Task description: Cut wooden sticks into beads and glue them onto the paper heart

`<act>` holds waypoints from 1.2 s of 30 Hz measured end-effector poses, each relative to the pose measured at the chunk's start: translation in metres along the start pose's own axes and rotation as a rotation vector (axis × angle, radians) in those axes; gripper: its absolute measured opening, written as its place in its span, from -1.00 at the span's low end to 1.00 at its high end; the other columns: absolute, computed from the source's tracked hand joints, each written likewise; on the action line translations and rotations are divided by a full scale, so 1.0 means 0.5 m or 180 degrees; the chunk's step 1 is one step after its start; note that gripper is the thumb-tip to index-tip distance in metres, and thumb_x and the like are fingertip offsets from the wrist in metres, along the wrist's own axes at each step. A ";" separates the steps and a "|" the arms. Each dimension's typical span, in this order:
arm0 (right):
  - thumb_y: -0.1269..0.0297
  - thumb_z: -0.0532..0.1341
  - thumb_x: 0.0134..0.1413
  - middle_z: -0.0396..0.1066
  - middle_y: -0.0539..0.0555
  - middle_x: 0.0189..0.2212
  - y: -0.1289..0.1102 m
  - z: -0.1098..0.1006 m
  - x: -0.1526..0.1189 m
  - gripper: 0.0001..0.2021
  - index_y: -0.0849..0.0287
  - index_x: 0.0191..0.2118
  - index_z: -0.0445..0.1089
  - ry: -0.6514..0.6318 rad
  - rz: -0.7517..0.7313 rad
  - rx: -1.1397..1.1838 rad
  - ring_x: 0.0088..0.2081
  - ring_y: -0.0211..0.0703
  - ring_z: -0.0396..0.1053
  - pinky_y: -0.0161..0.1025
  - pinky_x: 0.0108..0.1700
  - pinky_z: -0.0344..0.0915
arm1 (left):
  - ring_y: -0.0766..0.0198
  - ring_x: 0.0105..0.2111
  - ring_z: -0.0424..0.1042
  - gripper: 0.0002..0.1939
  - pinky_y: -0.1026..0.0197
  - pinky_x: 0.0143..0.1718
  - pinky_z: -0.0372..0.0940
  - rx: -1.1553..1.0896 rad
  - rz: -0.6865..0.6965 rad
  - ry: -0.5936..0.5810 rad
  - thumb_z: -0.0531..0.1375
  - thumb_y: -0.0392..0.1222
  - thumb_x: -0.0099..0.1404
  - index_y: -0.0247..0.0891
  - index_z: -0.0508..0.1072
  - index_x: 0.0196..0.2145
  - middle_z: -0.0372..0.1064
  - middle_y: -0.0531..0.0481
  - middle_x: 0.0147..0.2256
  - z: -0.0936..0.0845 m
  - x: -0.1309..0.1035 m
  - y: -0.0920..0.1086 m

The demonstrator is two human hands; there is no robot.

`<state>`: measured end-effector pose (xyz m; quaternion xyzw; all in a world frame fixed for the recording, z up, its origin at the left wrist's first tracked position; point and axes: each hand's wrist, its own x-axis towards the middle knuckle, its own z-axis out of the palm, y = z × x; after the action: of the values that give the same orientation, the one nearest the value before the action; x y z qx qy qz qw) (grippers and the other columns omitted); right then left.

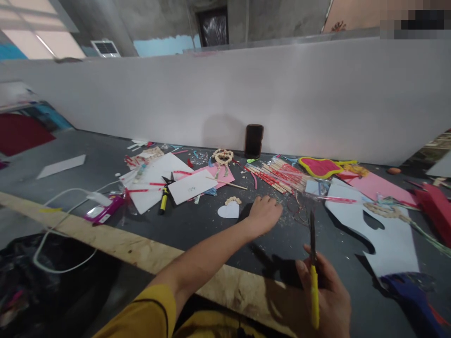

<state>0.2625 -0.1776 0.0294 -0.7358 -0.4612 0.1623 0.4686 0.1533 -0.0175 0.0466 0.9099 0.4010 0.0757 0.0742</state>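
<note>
My left hand (pixel 265 215) is over the dark tabletop with its fingers curled down. Its fingertips are hidden, so whatever they hold does not show. Just right of it lies a tangle of thin brown cord (pixel 299 212). To its left, a white paper heart (pixel 228 210) lies flat, with a short curve of beige beads (pixel 233 200) at its top edge. Near the table's front edge, my right hand (pixel 327 284) grips yellow-handled scissors (pixel 314 291), their dark narrow blades pointing up and away from me.
Red-patterned sticks (pixel 278 174), a pink-and-yellow shape (pixel 320 167) and a cut white sheet (pixel 391 239) lie right. Yellow-handled pliers (pixel 164 201), white cards (pixel 190 187) and a purple glue gun or similar device (pixel 104 210) lie left. A phone (pixel 253 141) leans on the partition (pixel 158 98).
</note>
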 end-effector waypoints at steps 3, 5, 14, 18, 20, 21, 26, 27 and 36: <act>-0.05 0.20 -0.13 0.39 0.00 -0.48 0.005 0.003 -0.002 -0.53 0.15 -0.14 0.39 0.0051 0.0071 -0.0024 -0.51 -0.23 0.33 -0.35 -0.46 0.28 | 0.14 -0.25 0.34 -0.85 0.13 -0.23 0.20 -0.0215 0.0170 -0.0059 0.04 -0.33 0.24 -0.23 0.38 -0.26 0.43 -0.04 -0.30 -0.012 -0.039 0.008; -0.06 0.19 -0.13 0.39 0.01 -0.45 0.009 0.004 -0.002 -0.52 0.16 -0.12 0.38 0.0067 0.0082 -0.0026 -0.48 -0.22 0.34 -0.34 -0.44 0.29 | 0.23 -0.29 0.35 -0.86 0.22 -0.25 0.21 -0.0417 0.0302 -0.0079 0.05 -0.29 0.25 -0.18 0.37 -0.26 0.44 0.06 -0.30 -0.022 -0.079 0.011; -0.05 0.18 -0.11 0.42 -0.01 -0.50 -0.003 0.008 0.000 -0.56 0.16 -0.17 0.38 -0.0150 -0.0432 -0.0295 -0.50 -0.22 0.37 -0.36 -0.45 0.31 | 0.30 -0.32 0.37 -0.84 0.32 -0.30 0.20 -0.3220 -0.0732 0.0261 0.10 -0.28 0.19 -0.27 0.47 -0.31 0.45 0.00 -0.34 -0.033 -0.245 -0.012; 0.02 0.14 -0.04 0.41 0.01 -0.42 -0.018 0.012 -0.001 -0.57 0.16 -0.09 0.24 -0.0692 -0.1116 -0.0387 -0.48 -0.24 0.38 -0.36 -0.47 0.31 | 0.32 -0.40 0.34 -0.83 0.32 -0.35 0.19 -0.4340 -0.1397 0.0563 0.19 -0.20 0.12 -0.31 0.49 -0.33 0.43 0.01 -0.42 -0.023 -0.267 -0.021; 0.04 0.14 -0.05 0.38 0.09 -0.28 -0.027 0.012 -0.004 -0.50 0.15 0.00 0.13 -0.1081 -0.1433 -0.0533 -0.36 -0.18 0.39 -0.31 -0.38 0.35 | 0.32 -0.40 0.34 -0.83 0.32 -0.33 0.18 -0.4774 -0.1732 0.0742 0.21 -0.20 0.09 -0.32 0.50 -0.34 0.44 0.00 -0.44 -0.021 -0.269 -0.022; 0.05 0.15 -0.06 0.36 0.12 -0.22 -0.031 0.013 -0.005 -0.47 0.14 0.03 0.10 -0.1253 -0.1539 -0.0688 -0.29 -0.14 0.39 -0.26 -0.34 0.36 | 0.33 -0.42 0.34 -0.83 0.31 -0.32 0.18 -0.4958 -0.1882 0.0806 0.22 -0.21 0.07 -0.32 0.50 -0.35 0.44 0.00 -0.46 -0.021 -0.269 -0.023; 0.15 0.18 -0.10 0.31 0.18 -0.16 -0.034 0.018 -0.009 -0.44 0.13 0.06 0.07 -0.1570 -0.1965 -0.1501 -0.13 0.01 0.33 -0.12 -0.20 0.34 | 0.38 -0.47 0.32 -0.84 0.33 -0.35 0.16 -0.5621 -0.2087 0.0828 0.30 -0.28 -0.05 -0.34 0.50 -0.42 0.42 0.00 -0.49 -0.018 -0.267 -0.025; 0.16 0.18 -0.11 0.31 0.18 -0.16 -0.033 0.020 -0.010 -0.44 0.13 0.06 0.07 -0.1564 -0.2020 -0.1593 -0.12 0.01 0.32 -0.12 -0.18 0.33 | 0.38 -0.48 0.32 -0.83 0.33 -0.36 0.16 -0.5685 -0.2090 0.0810 0.30 -0.28 -0.06 -0.34 0.49 -0.43 0.42 0.01 -0.50 -0.018 -0.267 -0.026; 0.18 0.17 -0.09 0.33 0.20 -0.16 -0.044 0.040 -0.014 -0.46 0.14 0.06 0.08 -0.1735 -0.2025 -0.1809 -0.13 0.03 0.33 -0.08 -0.16 0.32 | 0.36 -0.48 0.27 -0.74 0.33 -0.40 0.15 -0.5297 -0.1865 0.0648 0.28 -0.06 0.02 -0.35 0.43 -0.46 0.36 0.03 -0.52 -0.024 -0.278 -0.036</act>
<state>0.2339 -0.1697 0.0367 -0.5881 -0.7941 0.0657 0.1386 0.0454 -0.1075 0.0440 0.4108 0.4375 0.4012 0.6920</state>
